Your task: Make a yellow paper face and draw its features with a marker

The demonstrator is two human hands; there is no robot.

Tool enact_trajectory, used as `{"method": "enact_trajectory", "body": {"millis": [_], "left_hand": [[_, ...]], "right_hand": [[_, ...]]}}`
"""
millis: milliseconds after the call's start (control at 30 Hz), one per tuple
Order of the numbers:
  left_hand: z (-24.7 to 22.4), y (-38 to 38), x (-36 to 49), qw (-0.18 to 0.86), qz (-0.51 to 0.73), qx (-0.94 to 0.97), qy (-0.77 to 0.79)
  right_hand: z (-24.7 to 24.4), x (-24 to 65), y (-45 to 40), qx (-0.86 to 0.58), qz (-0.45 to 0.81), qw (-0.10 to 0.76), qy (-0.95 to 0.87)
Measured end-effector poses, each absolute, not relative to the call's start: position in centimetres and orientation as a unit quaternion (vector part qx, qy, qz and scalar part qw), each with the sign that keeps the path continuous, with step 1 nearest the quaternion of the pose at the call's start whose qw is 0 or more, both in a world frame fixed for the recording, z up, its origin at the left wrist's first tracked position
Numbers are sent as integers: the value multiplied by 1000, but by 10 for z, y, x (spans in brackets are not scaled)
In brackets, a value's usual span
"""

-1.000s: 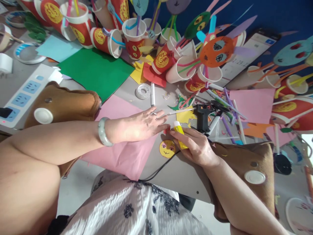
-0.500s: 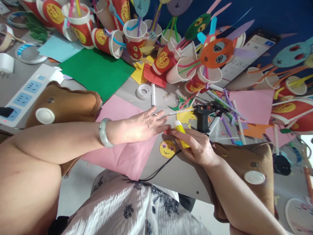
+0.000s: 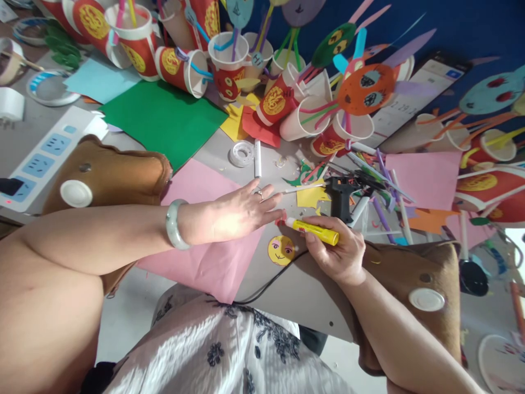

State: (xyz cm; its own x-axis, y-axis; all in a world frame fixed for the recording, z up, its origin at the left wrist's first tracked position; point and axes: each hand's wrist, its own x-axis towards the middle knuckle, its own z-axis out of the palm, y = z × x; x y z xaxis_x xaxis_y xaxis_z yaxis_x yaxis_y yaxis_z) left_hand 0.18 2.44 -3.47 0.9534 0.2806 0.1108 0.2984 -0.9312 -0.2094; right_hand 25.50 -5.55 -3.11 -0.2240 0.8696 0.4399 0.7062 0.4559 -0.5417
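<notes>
My right hand (image 3: 336, 246) grips a yellow glue stick (image 3: 318, 231), its white tip pointing left at a small red paper piece (image 3: 281, 219) on the table. Fingers spread, my left hand (image 3: 246, 210) reaches over the pink paper (image 3: 209, 257), and its fingertips are by the red piece; I cannot tell whether they press on it. Just below lies a round yellow paper face (image 3: 281, 250) with drawn eyes and a smile. A white tube (image 3: 257, 158) and a roll of clear tape (image 3: 241, 154) lie beyond my left fingers.
A black glue gun (image 3: 340, 200) rests among straws and paper scraps, its cord crossing the table's front. Red paper cups (image 3: 229, 74) with paper faces line the back. Brown cushions (image 3: 410, 306) flank the work spot. Green paper (image 3: 164, 120) and a power strip (image 3: 47, 156) are at left.
The glue stick has swung from steeply tilted to nearly level, its tip now by the red piece. My right hand has turned and shifted slightly right; my left hand stays put.
</notes>
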Motion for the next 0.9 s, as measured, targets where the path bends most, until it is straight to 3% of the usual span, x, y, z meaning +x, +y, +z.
{"method": "enact_trajectory", "body": {"millis": [633,900], "left_hand": [[-40,20,2,115,-35,-979,-163],[-37,16,-1,161,-32,-974,-156]], "right_hand": [[-35,251,-52,-503,129,307,-797],[-35,252,-51,-525,137,286,-790]]}}
